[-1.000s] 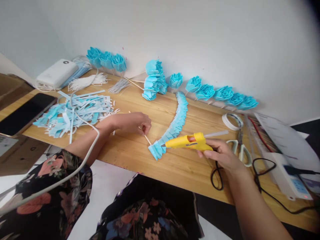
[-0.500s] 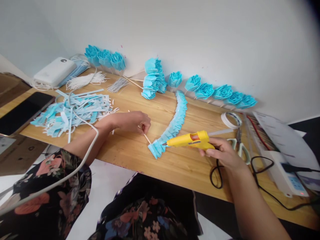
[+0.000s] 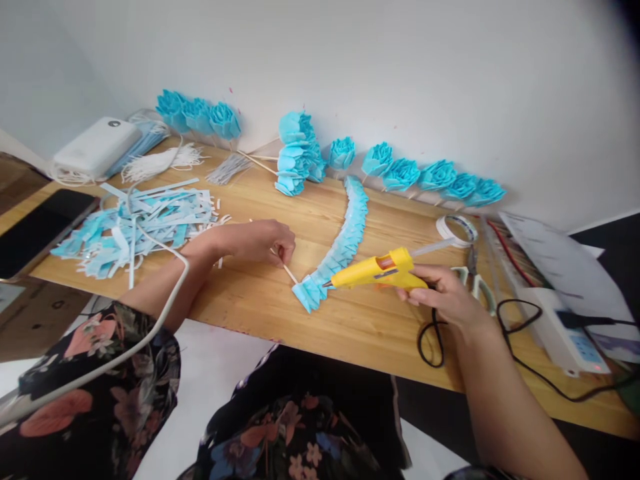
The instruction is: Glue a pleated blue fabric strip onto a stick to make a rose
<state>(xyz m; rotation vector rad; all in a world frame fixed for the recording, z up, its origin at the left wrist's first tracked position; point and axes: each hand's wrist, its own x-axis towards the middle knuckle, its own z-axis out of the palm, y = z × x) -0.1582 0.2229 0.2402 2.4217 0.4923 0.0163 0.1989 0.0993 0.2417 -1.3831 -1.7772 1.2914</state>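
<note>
Scanning from the left, I find a phone (image 3: 45, 230) near a heap of blue and white scraps (image 3: 150, 220). Three flowers (image 3: 225, 120) stand behind, by the wall. Next comes the left hand (image 3: 263, 241), its fingers pinching a thin stick (image 3: 290, 272) that slants down to the right. The stick's tip meets the near end of the pleated strip (image 3: 345, 237), which lies curved on the table (image 3: 240, 300), its far end toward the wall.

Over that near end I have the nozzle of the yellow gun (image 3: 377, 268); whether it touches, I cannot tell. The right hand (image 3: 443, 293) is wrapped around the gun's handle. Against a second ago, the gun's rear tilts higher, and the clear rod (image 3: 433, 247) out of its back now crosses the lower edge of the tape roll (image 3: 457, 230), where it ended below it. My view has swung slightly too, so the table's things sit further left. The left hand keeps its pinch, and the strip keeps its curve. Scissors (image 3: 480, 290) lie behind the right hand, and at the far right I see the power strip (image 3: 563, 333).
</note>
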